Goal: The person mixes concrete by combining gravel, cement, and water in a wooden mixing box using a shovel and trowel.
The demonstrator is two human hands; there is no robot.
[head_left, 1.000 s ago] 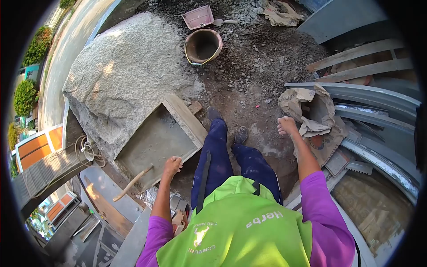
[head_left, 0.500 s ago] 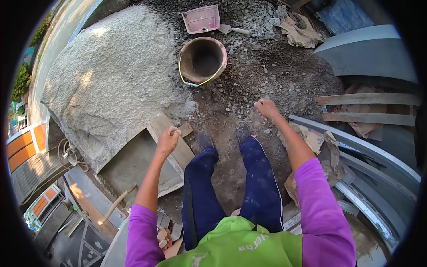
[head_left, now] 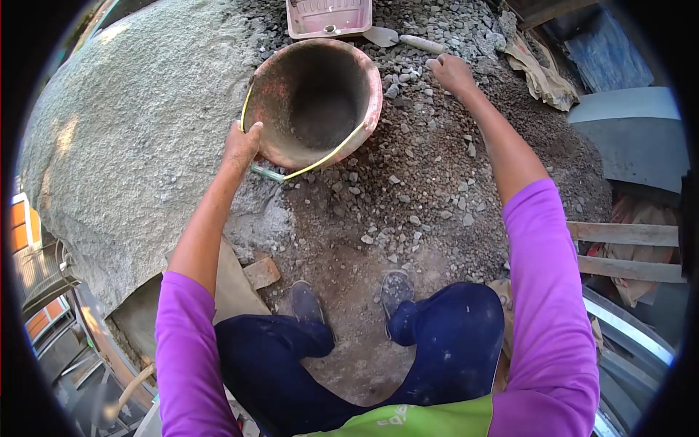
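Observation:
My left hand (head_left: 242, 144) grips the left edge of a worn reddish bucket (head_left: 318, 102), close to where its yellow wire handle meets the side. The bucket tilts towards me, and its inside shows only a grey, dirty coating. Part of my left fingers is hidden behind the bucket wall. My right hand (head_left: 451, 74) is closed above the gravel, just below the handle end of a trowel (head_left: 421, 44). Nothing shows in its curled fingers. Beyond the bucket lies a pink plastic tray (head_left: 329, 16), beside the trowel blade.
A big pale sand heap (head_left: 138, 124) rises on the left. Loose gravel (head_left: 437, 175) covers the ground ahead. A brick piece (head_left: 262, 273) and a board (head_left: 229, 288) lie by my left foot. Wooden slats (head_left: 626, 233), metal lengths and torn paper sacks (head_left: 542, 69) are on the right.
I have bent down and forward, so the bucket looks larger. My left hand has reached it and taken hold, and it now tilts. My right hand has moved forward to near the trowel.

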